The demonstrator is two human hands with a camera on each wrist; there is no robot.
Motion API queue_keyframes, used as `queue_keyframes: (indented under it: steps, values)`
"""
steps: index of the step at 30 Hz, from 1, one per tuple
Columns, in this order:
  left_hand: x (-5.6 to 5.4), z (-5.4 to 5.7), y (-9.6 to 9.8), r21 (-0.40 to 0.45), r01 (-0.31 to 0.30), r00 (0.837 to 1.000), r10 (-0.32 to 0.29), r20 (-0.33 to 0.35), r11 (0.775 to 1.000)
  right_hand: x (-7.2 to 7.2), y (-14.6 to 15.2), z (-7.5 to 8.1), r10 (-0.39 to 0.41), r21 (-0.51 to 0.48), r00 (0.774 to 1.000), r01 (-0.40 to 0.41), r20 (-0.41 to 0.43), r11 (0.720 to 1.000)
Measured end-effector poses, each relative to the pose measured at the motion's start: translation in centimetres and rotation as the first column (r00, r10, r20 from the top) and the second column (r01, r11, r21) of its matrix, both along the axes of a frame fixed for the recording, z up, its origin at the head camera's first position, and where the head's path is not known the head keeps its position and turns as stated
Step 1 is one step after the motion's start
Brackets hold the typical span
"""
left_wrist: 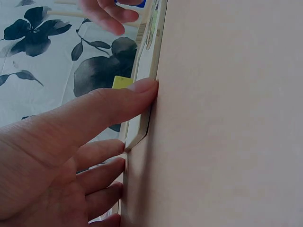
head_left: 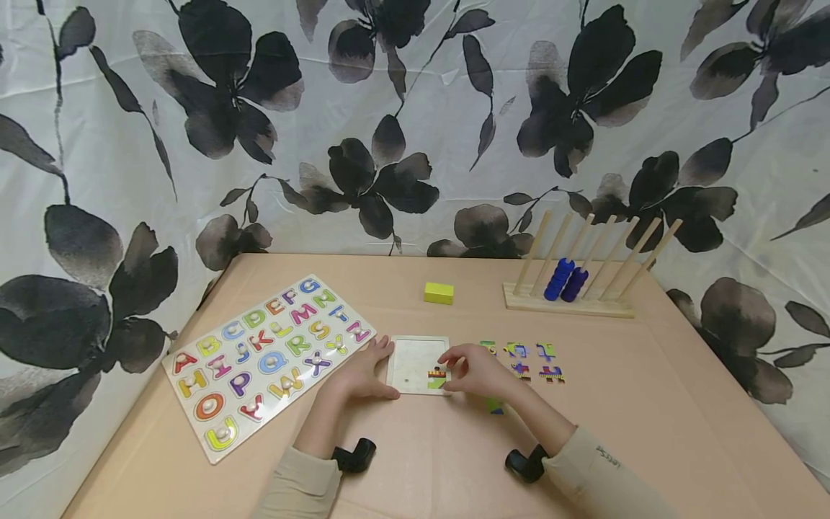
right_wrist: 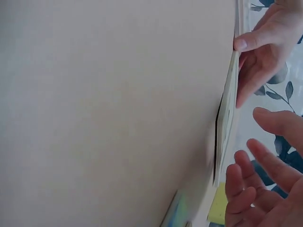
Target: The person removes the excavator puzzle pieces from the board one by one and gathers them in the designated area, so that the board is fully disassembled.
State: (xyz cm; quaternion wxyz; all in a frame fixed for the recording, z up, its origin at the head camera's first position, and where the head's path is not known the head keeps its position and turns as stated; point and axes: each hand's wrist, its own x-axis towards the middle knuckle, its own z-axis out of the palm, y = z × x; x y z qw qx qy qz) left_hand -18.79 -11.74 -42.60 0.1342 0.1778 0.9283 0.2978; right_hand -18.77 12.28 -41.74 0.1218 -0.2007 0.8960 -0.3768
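Observation:
A white puzzle tray with a raised rim lies flat on the table, with colourful puzzle pieces set in its lower right corner. My left hand rests against the tray's left side. In the left wrist view, the thumb presses the tray's near edge while the other fingers stay fairly straight beside it. Over the tray's right edge hovers my right hand, close to the placed pieces. The right wrist view shows its thumb and fingers apart, with nothing between them.
Several loose puzzle pieces lie right of the tray, one piece partly beneath the right forearm. A letter board spans the left. Behind are a yellow block and a wooden peg rack with blue beads.

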Motion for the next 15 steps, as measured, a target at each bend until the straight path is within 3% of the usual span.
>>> queue_keyframes:
  steps: [15]
  values:
    - [0.0,0.1,-0.1,0.001,-0.013,1.0,0.013,0.013,1.0,-1.0,-2.0,-0.4,-0.033,0.13,0.999,0.03,0.024,0.991]
